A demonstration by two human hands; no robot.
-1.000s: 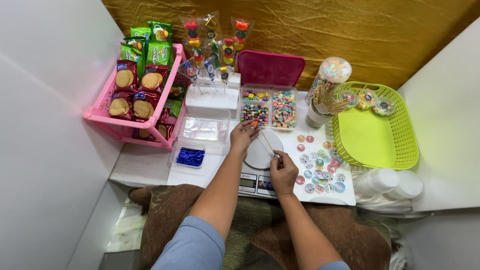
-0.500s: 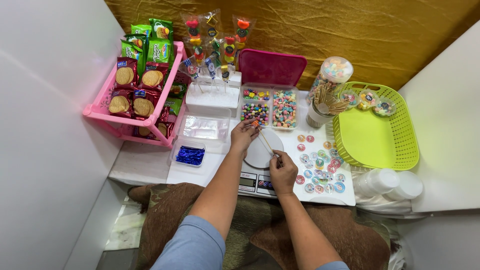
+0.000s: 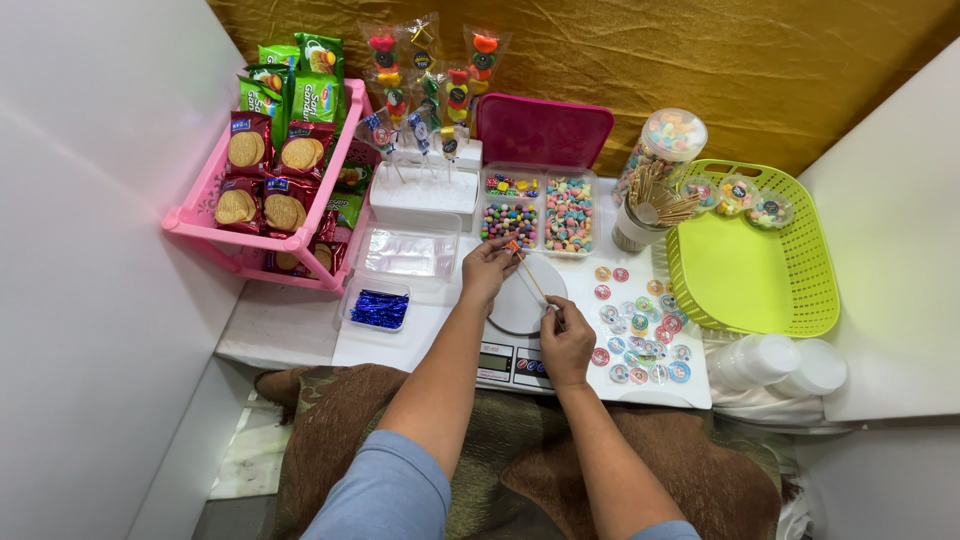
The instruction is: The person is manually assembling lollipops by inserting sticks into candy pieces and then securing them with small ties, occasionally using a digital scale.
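Note:
My right hand (image 3: 565,340) pinches the lower end of a thin wooden skewer (image 3: 532,283) over a white kitchen scale (image 3: 520,330). At the skewer's upper tip, my left hand (image 3: 490,265) holds a small orange candy (image 3: 513,246). Just beyond my left hand sits an open divided box of coloured candies (image 3: 545,212) with a pink lid (image 3: 542,130).
A pink rack of biscuit packets (image 3: 270,190) stands at left, with a clear tray (image 3: 410,250) and a tub of blue twist ties (image 3: 378,308) beside it. Finished candy skewers (image 3: 425,70) stand at the back. Round stickers (image 3: 640,330), a skewer jar (image 3: 650,200), a green basket (image 3: 750,270) and white cups (image 3: 785,365) lie right.
None; both hands stay on the skewer over the scale, with only tiny finger shifts.

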